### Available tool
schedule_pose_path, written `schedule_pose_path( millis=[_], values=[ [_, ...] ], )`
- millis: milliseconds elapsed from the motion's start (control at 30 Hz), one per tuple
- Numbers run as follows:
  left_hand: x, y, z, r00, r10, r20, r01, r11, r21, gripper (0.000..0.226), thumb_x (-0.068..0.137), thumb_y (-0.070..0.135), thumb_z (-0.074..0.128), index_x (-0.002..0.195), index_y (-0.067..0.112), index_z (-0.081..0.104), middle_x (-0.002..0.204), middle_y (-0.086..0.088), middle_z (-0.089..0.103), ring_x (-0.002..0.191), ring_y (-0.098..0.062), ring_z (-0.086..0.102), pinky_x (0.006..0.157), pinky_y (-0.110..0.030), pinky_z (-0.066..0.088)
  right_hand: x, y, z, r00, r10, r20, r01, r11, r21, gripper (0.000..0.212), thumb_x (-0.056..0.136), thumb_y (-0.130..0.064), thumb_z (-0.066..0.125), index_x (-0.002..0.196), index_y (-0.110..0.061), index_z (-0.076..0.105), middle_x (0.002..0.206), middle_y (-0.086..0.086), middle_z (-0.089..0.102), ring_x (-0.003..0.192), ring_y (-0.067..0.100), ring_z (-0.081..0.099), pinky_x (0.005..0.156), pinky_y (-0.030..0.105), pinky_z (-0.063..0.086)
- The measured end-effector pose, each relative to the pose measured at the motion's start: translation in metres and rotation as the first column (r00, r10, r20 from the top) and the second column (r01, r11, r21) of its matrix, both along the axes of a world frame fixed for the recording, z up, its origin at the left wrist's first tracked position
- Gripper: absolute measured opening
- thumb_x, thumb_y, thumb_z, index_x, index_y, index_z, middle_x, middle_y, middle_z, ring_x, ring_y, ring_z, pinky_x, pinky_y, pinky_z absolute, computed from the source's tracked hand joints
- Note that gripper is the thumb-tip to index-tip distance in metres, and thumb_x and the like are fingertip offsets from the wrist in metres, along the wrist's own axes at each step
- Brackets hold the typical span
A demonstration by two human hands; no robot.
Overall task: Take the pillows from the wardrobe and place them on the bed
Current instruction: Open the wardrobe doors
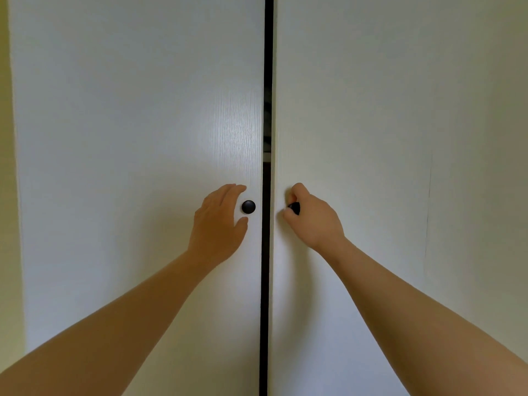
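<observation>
Two white wardrobe doors fill the view: the left door (137, 138) and the right door (385, 124). A narrow dark gap (268, 81) runs between them. My left hand (218, 221) is spread just left of the left door's round black knob (248, 207), fingers and thumb curved around it without touching. My right hand (313, 217) grips the right door's black knob (294, 207), which is mostly hidden under the fingers. No pillows are visible; something striped shows faintly inside the gap.
A pale yellow wall strip (7, 195) borders the left door. A thin vertical scratch (428, 201) marks the right door. Both forearms reach in from the bottom corners.
</observation>
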State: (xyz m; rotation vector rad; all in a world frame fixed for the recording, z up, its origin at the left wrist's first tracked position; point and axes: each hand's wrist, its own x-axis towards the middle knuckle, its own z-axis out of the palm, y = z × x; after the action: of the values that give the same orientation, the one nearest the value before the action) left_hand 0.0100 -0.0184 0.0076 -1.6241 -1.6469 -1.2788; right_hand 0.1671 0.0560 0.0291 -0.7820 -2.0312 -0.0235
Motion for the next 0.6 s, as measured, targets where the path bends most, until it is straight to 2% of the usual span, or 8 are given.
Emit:
schedule_pose_path(
  millis=[100,200,267,367,433,500,567,600],
  values=[
    [0.011,-0.004,-0.001,0.984,-0.132,0.118,0.128,0.991,0.047,0.048,0.086,0.005,0.055,0.132,0.014,0.043,0.139,-0.007,0.046,0.128,-0.025,0.04,0.106,-0.034,0.029,0.02,-0.015,-0.004,0.989,0.073,-0.127,-0.077,0.997,-0.024,0.009,0.083,-0.019,0.047,0.082,-0.02,0.038,0.06,-0.008,0.043,0.055,0.017,0.04,0.052,0.029,0.034],
    [0.031,-0.004,-0.004,0.95,-0.246,0.192,0.239,0.969,0.06,0.045,0.088,0.008,0.055,0.13,0.018,0.044,0.136,-0.006,0.049,0.121,-0.02,0.046,0.102,-0.031,0.034,0.045,-0.031,-0.008,0.974,0.103,-0.2,-0.11,0.994,-0.024,0.008,0.083,-0.021,0.048,0.081,-0.023,0.04,0.061,-0.009,0.043,0.053,0.01,0.039,0.052,0.023,0.034],
    [0.046,-0.003,-0.006,0.933,-0.321,0.163,0.316,0.947,0.059,0.047,0.087,0.012,0.057,0.131,0.024,0.043,0.137,0.0,0.048,0.121,-0.015,0.045,0.1,-0.031,0.037,0.066,-0.04,-0.007,0.972,0.115,-0.206,-0.125,0.991,-0.037,0.008,0.084,-0.023,0.048,0.08,-0.026,0.042,0.066,-0.01,0.046,0.055,0.007,0.04,0.053,0.018,0.036],
    [0.068,-0.002,-0.01,0.882,-0.468,0.058,0.467,0.884,0.018,0.05,0.089,0.018,0.055,0.13,0.04,0.039,0.131,0.018,0.043,0.118,0.005,0.038,0.096,-0.017,0.032,0.101,-0.054,-0.005,0.973,0.135,-0.186,-0.149,0.987,-0.06,0.015,0.084,-0.022,0.049,0.074,-0.03,0.042,0.069,-0.011,0.049,0.055,0.002,0.042,0.055,0.013,0.038],
    [0.088,-0.005,-0.012,0.785,-0.611,0.102,0.614,0.79,0.004,0.048,0.092,0.023,0.047,0.119,0.06,0.035,0.125,0.034,0.039,0.115,0.016,0.037,0.094,-0.008,0.03,0.127,-0.064,-0.004,0.963,0.147,-0.226,-0.173,0.98,-0.101,0.014,0.083,-0.021,0.049,0.074,-0.03,0.044,0.07,-0.012,0.05,0.061,0.008,0.045,0.063,0.026,0.043],
    [0.114,-0.005,-0.016,0.634,-0.743,0.215,0.755,0.654,0.033,0.045,0.093,0.029,0.039,0.109,0.07,0.036,0.124,0.041,0.038,0.121,0.018,0.036,0.099,-0.008,0.03,0.151,-0.074,-0.005,0.948,0.148,-0.281,-0.188,0.975,-0.122,0.009,0.079,-0.023,0.047,0.073,-0.03,0.045,0.069,-0.012,0.052,0.069,0.023,0.048,0.065,0.034,0.043],
    [0.144,-0.003,-0.022,0.478,-0.828,0.294,0.853,0.517,0.072,0.042,0.092,0.03,0.036,0.111,0.067,0.039,0.127,0.039,0.038,0.128,0.012,0.034,0.105,-0.013,0.028,0.176,-0.081,-0.006,0.928,0.145,-0.344,-0.199,0.972,-0.127,0.011,0.073,-0.023,0.044,0.069,-0.032,0.045,0.066,-0.015,0.053,0.069,0.015,0.05,0.063,0.025,0.042],
    [0.16,-0.001,-0.024,0.412,-0.857,0.311,0.886,0.456,0.085,0.04,0.091,0.03,0.035,0.112,0.064,0.039,0.128,0.04,0.037,0.128,0.014,0.032,0.105,-0.009,0.028,0.189,-0.085,-0.007,0.916,0.138,-0.375,-0.201,0.971,-0.132,0.013,0.072,-0.022,0.043,0.067,-0.034,0.045,0.063,-0.017,0.053,0.067,0.009,0.051,0.06,0.018,0.041]
  ],
)
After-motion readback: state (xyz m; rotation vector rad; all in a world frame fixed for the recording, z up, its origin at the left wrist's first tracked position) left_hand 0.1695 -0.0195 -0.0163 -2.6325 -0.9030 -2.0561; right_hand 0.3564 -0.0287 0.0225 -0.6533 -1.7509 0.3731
